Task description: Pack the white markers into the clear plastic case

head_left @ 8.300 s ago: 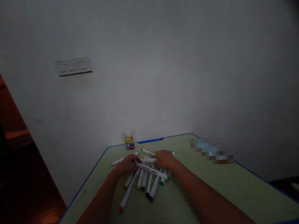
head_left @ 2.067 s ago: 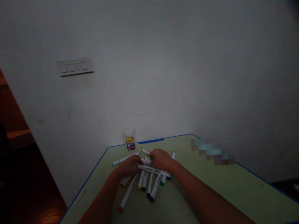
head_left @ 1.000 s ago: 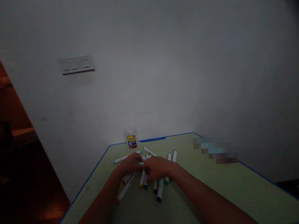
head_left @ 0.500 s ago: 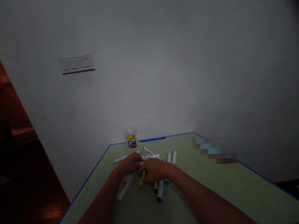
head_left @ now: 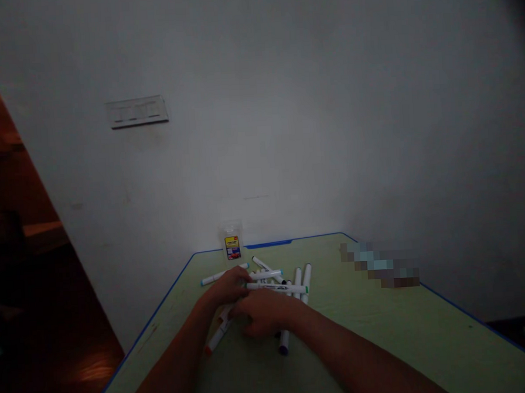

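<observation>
Left hand: my left hand (head_left: pixel 225 286) is half curled, its fingertips at the left end of the crosswise marker (head_left: pixel 276 288); I cannot tell whether it has hold.

Right hand: my right hand (head_left: pixel 264 314) lies curved just below that marker, nearer its middle; any grip is hidden.

Crosswise marker: its long axis runs left to right, roughly along the table's (head_left: pixel 384 337) far edge, green end rightward.

Other markers: two white markers (head_left: pixel 306 279) point farther away; the purple-tipped marker (head_left: pixel 284 342) emerges beneath my right hand.

Far edge: a clear plastic case (head_left: pixel 232 240) stands there.
</observation>
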A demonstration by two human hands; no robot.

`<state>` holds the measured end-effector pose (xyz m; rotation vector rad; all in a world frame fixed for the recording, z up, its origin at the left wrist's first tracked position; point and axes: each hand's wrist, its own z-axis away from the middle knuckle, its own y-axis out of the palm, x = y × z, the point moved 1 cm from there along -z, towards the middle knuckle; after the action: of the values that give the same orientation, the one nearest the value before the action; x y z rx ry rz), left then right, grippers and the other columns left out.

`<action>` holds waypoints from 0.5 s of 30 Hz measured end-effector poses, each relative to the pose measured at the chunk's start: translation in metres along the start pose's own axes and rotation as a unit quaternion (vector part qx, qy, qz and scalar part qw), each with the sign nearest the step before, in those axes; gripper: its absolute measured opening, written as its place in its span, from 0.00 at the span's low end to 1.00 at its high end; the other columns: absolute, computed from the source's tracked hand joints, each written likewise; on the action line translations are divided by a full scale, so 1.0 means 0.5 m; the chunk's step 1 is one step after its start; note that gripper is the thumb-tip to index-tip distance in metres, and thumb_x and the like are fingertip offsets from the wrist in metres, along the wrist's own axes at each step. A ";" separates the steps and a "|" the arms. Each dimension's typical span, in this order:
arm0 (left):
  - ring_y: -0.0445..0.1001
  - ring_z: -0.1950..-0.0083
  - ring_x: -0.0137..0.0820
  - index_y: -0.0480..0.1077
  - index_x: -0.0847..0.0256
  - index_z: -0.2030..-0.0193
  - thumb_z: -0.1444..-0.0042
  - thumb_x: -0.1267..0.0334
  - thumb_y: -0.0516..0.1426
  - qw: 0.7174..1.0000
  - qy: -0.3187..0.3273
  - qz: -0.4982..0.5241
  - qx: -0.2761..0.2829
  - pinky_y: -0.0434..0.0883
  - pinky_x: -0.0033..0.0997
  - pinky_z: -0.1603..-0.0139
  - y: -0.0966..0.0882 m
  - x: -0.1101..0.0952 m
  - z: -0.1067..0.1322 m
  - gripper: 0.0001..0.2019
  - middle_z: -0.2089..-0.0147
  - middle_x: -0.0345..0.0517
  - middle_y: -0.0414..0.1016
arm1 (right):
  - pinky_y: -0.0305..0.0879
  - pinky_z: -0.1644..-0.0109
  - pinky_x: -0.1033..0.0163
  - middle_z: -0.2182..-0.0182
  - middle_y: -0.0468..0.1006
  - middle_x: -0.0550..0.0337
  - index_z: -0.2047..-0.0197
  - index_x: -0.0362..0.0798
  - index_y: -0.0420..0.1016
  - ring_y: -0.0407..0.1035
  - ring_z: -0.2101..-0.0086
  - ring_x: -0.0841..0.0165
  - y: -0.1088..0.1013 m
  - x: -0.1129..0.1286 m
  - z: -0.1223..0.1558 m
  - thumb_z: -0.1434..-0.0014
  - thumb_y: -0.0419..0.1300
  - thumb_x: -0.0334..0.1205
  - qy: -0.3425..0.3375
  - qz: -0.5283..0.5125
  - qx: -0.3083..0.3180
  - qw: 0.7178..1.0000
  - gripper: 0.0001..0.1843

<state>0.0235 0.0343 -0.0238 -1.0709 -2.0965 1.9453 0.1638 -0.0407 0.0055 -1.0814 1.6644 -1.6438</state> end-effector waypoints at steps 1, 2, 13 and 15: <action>0.68 0.56 0.35 0.73 0.62 0.65 0.60 0.66 0.59 1.000 -0.001 0.000 0.000 0.63 0.28 0.52 0.000 -0.001 0.001 0.12 0.57 0.47 0.71 | 0.63 0.63 0.62 0.59 0.73 0.54 0.51 0.54 0.68 0.69 0.63 0.62 0.001 0.004 -0.001 0.54 0.55 0.38 0.003 0.008 0.002 1.000 0.23; 0.68 0.56 0.35 0.73 0.62 0.65 0.60 0.66 0.59 1.000 -0.001 0.000 0.001 0.62 0.28 0.52 -0.001 -0.002 0.001 0.12 0.57 0.47 0.71 | 0.63 0.62 0.62 0.59 0.73 0.53 0.52 0.53 0.69 0.69 0.62 0.61 0.003 0.006 -0.001 0.53 0.54 0.37 0.010 0.016 0.005 1.000 0.22; 0.68 0.54 0.36 0.74 0.61 0.64 0.59 0.64 0.59 1.000 0.000 -0.009 0.010 0.62 0.29 0.51 -0.001 0.000 -0.002 0.12 0.55 0.47 0.71 | 0.62 0.58 0.59 0.61 0.74 0.53 0.50 0.52 0.67 0.67 0.60 0.61 0.017 0.031 -0.009 0.50 0.53 0.38 -0.016 0.047 -0.030 0.998 0.22; 0.68 0.54 0.36 0.74 0.61 0.65 0.59 0.65 0.58 1.000 0.004 -0.011 0.012 0.62 0.28 0.51 -0.001 0.000 -0.002 0.11 0.56 0.46 0.71 | 0.63 0.61 0.60 0.64 0.76 0.52 0.56 0.50 0.72 0.69 0.63 0.62 0.012 0.030 -0.007 0.49 0.51 0.38 0.013 0.053 -0.016 0.998 0.17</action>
<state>0.0236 0.0353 -0.0232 -1.0457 -2.0657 1.9476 0.1521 -0.0518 0.0024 -0.9738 1.7396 -1.5739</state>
